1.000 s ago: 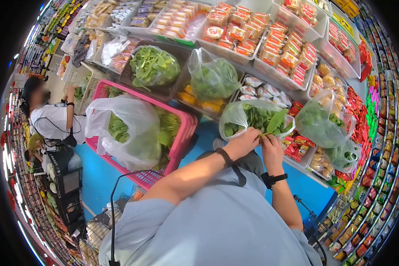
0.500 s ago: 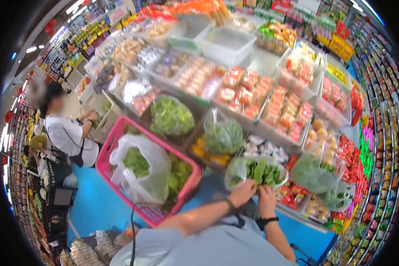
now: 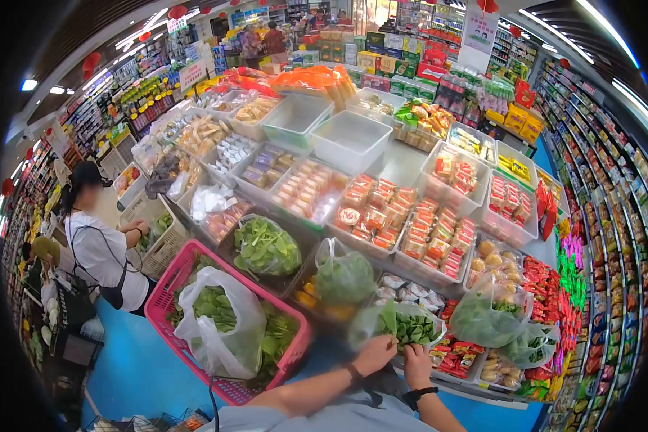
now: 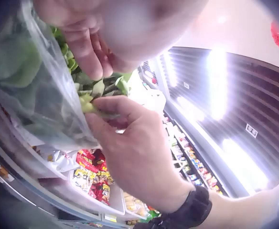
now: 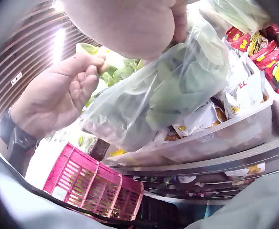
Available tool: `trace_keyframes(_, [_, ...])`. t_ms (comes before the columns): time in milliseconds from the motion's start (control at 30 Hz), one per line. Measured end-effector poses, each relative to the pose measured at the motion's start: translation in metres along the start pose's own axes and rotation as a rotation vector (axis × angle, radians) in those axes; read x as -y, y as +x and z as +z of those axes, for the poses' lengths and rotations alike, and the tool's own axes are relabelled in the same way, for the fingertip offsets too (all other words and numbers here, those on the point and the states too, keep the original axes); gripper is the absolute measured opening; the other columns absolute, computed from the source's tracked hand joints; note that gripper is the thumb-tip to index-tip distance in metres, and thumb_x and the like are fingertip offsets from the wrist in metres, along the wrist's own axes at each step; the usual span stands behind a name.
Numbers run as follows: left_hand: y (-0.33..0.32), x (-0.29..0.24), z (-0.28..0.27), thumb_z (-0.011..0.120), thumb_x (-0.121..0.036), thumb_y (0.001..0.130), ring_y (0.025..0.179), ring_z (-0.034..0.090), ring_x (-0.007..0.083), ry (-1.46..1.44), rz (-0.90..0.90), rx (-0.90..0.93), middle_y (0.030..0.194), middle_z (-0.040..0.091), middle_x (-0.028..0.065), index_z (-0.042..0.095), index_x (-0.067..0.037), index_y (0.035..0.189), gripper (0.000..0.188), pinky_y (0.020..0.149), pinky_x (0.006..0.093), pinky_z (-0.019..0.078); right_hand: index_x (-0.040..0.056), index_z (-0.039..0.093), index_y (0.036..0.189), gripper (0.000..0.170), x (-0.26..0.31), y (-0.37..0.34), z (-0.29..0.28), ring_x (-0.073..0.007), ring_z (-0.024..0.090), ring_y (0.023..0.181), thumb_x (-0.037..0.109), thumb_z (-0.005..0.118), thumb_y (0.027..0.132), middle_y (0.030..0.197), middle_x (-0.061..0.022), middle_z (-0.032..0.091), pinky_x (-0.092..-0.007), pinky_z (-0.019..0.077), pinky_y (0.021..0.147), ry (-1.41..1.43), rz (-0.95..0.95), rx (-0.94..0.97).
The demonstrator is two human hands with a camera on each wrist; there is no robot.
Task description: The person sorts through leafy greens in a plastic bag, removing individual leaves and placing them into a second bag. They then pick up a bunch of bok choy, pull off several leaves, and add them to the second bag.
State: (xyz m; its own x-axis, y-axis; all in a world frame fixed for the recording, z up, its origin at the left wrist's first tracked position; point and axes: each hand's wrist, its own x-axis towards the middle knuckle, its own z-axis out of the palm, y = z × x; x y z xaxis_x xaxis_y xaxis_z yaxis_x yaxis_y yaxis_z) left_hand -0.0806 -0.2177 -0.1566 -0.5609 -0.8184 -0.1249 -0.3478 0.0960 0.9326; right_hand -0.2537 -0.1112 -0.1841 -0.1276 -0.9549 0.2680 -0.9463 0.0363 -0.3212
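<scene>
**Left hand and right hand pinch bits of greens by a clear bag**

The clear bag is open at the top and full of green leaves. It sits at the front of the big food stand, on the bins. White packs lie just behind it, and red packs are near its right side.

The left hand has its thumb and finger closed on a leaf that sticks up. The right hand is closed too. Its thumb and finger pinch a pale green stem at the edge of the bag. The two hands are close, side by side, and each has a black band on its wrist.

A pink basket is to the left, on the blue floor side of the stand. In it is a white bag with more greens. Two more see-through bags of greens, a big one and a small one, sit on the right. Far left, a person in a white top reaches into a pale crate.
</scene>
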Motion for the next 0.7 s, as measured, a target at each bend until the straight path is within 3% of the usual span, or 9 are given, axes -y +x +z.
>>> trace_keyframes(167, [-0.006,-0.049,-0.057,0.069,-0.032,0.109,0.097,0.080,0.0382,0.014,0.172,-0.124,0.108,0.081,0.0222,0.078,-0.004,0.125,0.034,0.086,0.0463,0.0612,0.0141,0.075,0.117,0.030,-0.005,-0.007,0.008,-0.0383,0.068,0.114,0.011,0.076,0.087,0.117,-0.0093,0.071,-0.0601,0.0491,0.109,0.092,0.089,0.084])
trace_keyframes(200, [-0.006,-0.093,-0.101,0.071,-0.031,0.107,0.102,0.081,0.0339,0.060,-0.007,-0.089,0.110,0.081,0.0210,0.079,-0.005,0.122,0.031,0.088,0.0453,0.0610,0.0149,0.075,0.116,0.029,-0.004,-0.007,0.007,-0.0378,0.068,0.114,0.010,0.075,0.088,0.116,-0.0087,0.071,-0.0618,0.0482,0.110,0.065,0.078,0.067])
trace_keyframes(267, [0.015,-0.086,-0.154,0.073,-0.028,0.104,0.098,0.075,0.0356,0.055,0.124,-0.366,0.108,0.076,0.0233,0.076,-0.003,0.113,0.026,0.087,0.0467,0.0582,0.0164,0.076,0.115,0.027,0.000,-0.007,0.006,-0.0367,0.068,0.114,0.009,0.073,0.090,0.115,-0.0075,0.071,-0.0651,0.0465,0.111,0.012,0.056,0.035])
trace_keyframes(300, [0.034,-0.065,-0.183,0.075,-0.032,0.106,0.077,0.076,0.0278,0.301,0.124,-0.587,0.088,0.078,0.0202,0.080,-0.004,0.111,0.029,0.077,0.0439,0.0605,0.0166,0.076,0.116,0.027,0.001,-0.008,0.006,-0.0364,0.068,0.114,0.009,0.073,0.090,0.116,-0.0073,0.071,-0.0662,0.0460,0.111,0.019,0.056,0.026])
trace_keyframes(367, [0.058,-0.055,-0.252,0.074,-0.030,0.109,0.073,0.069,0.0132,0.026,0.022,-0.689,0.085,0.079,0.0075,0.078,0.000,0.121,0.033,0.070,0.0355,0.0562,0.0170,0.076,0.116,0.027,0.004,-0.007,0.005,-0.0358,0.068,0.115,0.008,0.072,0.091,0.117,-0.0068,0.072,-0.0684,0.0449,0.112,0.035,0.050,0.007])
trace_keyframes(433, [0.086,-0.032,-0.313,0.074,-0.027,0.109,0.074,0.070,0.0107,-0.073,-0.009,-0.744,0.087,0.078,0.0039,0.075,0.005,0.127,0.037,0.071,0.0320,0.0573,0.0124,0.076,0.118,0.025,0.008,-0.003,-0.004,-0.0390,0.068,0.112,0.007,0.074,0.093,0.119,-0.0103,0.072,-0.0566,0.0541,0.101,0.012,0.005,0.003])
trace_keyframes(500, [0.112,0.018,-0.358,0.072,-0.038,0.108,0.081,0.078,0.0312,-0.021,-0.095,-0.733,0.092,0.081,0.0185,0.073,0.005,0.132,0.049,0.077,0.0438,0.0613,0.0096,0.075,0.118,0.024,0.011,0.000,-0.012,-0.0410,0.068,0.111,0.007,0.075,0.095,0.121,-0.0125,0.072,-0.0509,0.0586,0.096,-0.001,-0.021,0.007])
trace_keyframes(633, [0.100,0.041,-0.328,0.080,-0.033,0.101,0.091,0.081,0.0302,0.530,-0.031,-0.821,0.101,0.083,0.0199,0.063,0.010,0.148,0.065,0.089,0.0397,0.0635,0.0064,0.075,0.120,0.025,0.014,0.004,-0.022,-0.0425,0.067,0.115,0.006,0.076,0.094,0.123,-0.0149,0.072,-0.0524,0.0576,0.098,0.040,-0.015,0.027])
trace_keyframes(700, [0.040,-0.068,-0.273,0.079,-0.026,0.100,0.091,0.081,0.0285,0.180,0.014,-0.534,0.107,0.082,0.0215,0.064,0.006,0.150,0.061,0.090,0.0382,0.0632,0.0058,0.076,0.121,0.026,0.016,0.002,-0.025,-0.0428,0.066,0.116,0.007,0.076,0.095,0.125,-0.0154,0.072,-0.0528,0.0576,0.099,0.062,0.000,0.025])
